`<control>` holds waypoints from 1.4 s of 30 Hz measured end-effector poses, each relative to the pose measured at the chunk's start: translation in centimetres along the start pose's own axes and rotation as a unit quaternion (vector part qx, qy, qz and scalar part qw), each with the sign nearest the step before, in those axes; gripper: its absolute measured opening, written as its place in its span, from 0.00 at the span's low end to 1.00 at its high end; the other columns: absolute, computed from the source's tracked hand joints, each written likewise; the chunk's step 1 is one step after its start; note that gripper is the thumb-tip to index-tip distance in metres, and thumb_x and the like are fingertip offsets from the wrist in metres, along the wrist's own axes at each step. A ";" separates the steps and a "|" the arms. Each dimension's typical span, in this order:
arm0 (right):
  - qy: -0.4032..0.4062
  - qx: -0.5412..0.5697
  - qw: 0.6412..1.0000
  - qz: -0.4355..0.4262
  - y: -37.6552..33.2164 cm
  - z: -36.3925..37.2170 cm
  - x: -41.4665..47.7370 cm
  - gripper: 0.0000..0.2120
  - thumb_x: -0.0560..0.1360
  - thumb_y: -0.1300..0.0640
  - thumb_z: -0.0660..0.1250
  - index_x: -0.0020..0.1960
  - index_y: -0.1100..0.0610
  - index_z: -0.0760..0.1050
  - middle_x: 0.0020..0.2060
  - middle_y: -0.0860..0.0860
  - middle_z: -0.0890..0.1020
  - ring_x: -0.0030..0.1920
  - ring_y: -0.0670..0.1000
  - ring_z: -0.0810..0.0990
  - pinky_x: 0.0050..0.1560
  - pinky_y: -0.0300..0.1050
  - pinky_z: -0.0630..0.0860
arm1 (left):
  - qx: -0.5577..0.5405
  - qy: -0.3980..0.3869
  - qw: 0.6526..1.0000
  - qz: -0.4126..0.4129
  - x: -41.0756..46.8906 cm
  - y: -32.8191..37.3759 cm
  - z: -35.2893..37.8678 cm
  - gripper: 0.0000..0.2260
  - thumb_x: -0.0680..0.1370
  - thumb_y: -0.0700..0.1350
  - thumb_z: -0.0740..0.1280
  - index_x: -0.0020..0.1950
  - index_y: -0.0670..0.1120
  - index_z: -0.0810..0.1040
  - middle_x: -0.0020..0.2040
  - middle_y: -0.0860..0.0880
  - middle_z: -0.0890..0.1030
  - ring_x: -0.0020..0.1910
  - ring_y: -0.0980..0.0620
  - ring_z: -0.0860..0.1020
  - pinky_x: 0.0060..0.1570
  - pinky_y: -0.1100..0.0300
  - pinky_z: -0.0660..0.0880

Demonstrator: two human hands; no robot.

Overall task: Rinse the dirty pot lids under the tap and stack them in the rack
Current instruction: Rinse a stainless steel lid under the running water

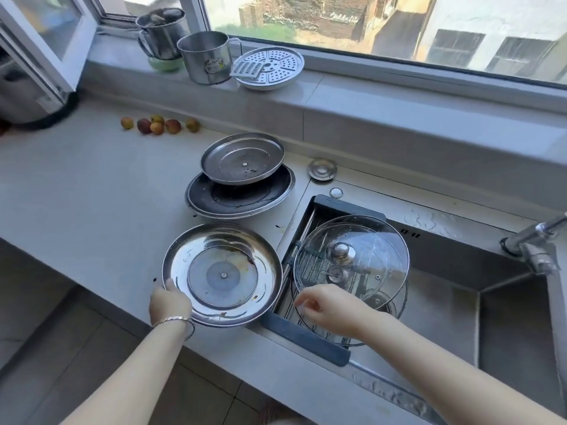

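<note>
My left hand (169, 303) grips the near rim of a dirty steel lid (222, 274), held upside down at the counter's front edge. Two more dirty lids are stacked behind it: a steel one (242, 158) on a dark one (239, 197). Glass lids (351, 262) lie stacked on the dark rack (306, 335) over the sink's left end. My right hand (329, 308) rests at the near edge of the glass lids, fingers loosely curled on the rim of a lower one. The tap (534, 240) stands at the right, with no water running.
The steel sink (460, 302) fills the right side. A sink plug (322, 169) lies on the counter behind it. Several small fruits (159, 125) sit at the back left. Steel mugs (205, 56) and a steamer plate (270, 69) stand on the windowsill.
</note>
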State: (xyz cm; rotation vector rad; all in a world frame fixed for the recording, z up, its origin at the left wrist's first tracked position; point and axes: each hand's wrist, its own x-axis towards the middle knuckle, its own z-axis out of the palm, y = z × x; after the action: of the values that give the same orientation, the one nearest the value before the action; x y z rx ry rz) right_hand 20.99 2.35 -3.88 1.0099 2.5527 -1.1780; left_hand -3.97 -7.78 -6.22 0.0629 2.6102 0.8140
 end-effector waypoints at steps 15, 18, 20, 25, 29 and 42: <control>0.296 0.140 0.905 0.270 12.4 -6.6 -9.0 0.09 0.75 0.61 0.61 0.46 0.51 0.78 0.34 0.46 0.78 0.37 0.49 0.75 0.36 0.40 0.69 | -0.081 -0.166 0.971 0.153 -13.3 5.2 3.5 0.20 0.80 0.51 0.59 0.31 0.41 0.63 0.29 0.45 0.64 0.30 0.49 0.61 0.30 0.57 0.57; 0.323 0.203 0.865 0.327 17.1 -7.5 -12.5 0.07 0.74 0.60 0.62 0.47 0.55 0.80 0.38 0.52 0.81 0.41 0.54 0.77 0.45 0.46 0.73 | -0.089 -0.218 0.950 0.204 -16.9 8.0 6.4 0.22 0.79 0.53 0.58 0.29 0.45 0.57 0.27 0.48 0.59 0.27 0.51 0.58 0.29 0.58 0.53; 0.346 0.246 0.828 0.366 20.0 -8.0 -14.7 0.07 0.76 0.57 0.62 0.45 0.56 0.78 0.35 0.51 0.81 0.36 0.54 0.76 0.41 0.46 0.73 | -0.062 -0.239 0.940 0.235 -19.3 9.6 8.3 0.23 0.80 0.54 0.57 0.29 0.45 0.57 0.26 0.48 0.60 0.26 0.52 0.59 0.28 0.59 0.53; 0.400 0.343 0.728 0.438 25.6 -10.6 -17.5 0.12 0.77 0.52 0.60 0.47 0.61 0.75 0.35 0.56 0.78 0.29 0.51 0.74 0.29 0.41 0.66 | -0.043 -0.277 0.924 0.260 -22.9 11.4 12.9 0.22 0.80 0.53 0.56 0.29 0.44 0.62 0.26 0.49 0.65 0.26 0.51 0.63 0.30 0.59 0.59; 0.393 0.397 0.685 0.468 28.6 -12.2 -17.7 0.25 0.72 0.38 0.62 0.48 0.62 0.74 0.34 0.57 0.79 0.31 0.53 0.77 0.30 0.40 0.70 | -0.017 -0.295 0.922 0.250 -24.8 12.3 15.5 0.22 0.80 0.54 0.55 0.29 0.45 0.62 0.28 0.48 0.65 0.26 0.51 0.63 0.30 0.59 0.59; 0.355 0.390 0.699 0.482 30.8 -13.2 -12.9 0.16 0.76 0.50 0.55 0.37 0.59 0.70 0.32 0.55 0.77 0.27 0.51 0.72 0.26 0.39 0.64 | 0.008 -0.268 0.922 0.278 -25.9 13.9 17.9 0.23 0.80 0.54 0.55 0.28 0.45 0.59 0.26 0.48 0.63 0.26 0.50 0.61 0.29 0.59 0.56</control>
State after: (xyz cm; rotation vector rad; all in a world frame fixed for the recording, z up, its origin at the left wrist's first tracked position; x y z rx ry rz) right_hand 52.10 19.53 -8.80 2.9315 1.1040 -1.6168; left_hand 25.75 9.17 -2.43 0.9319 2.0775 0.8058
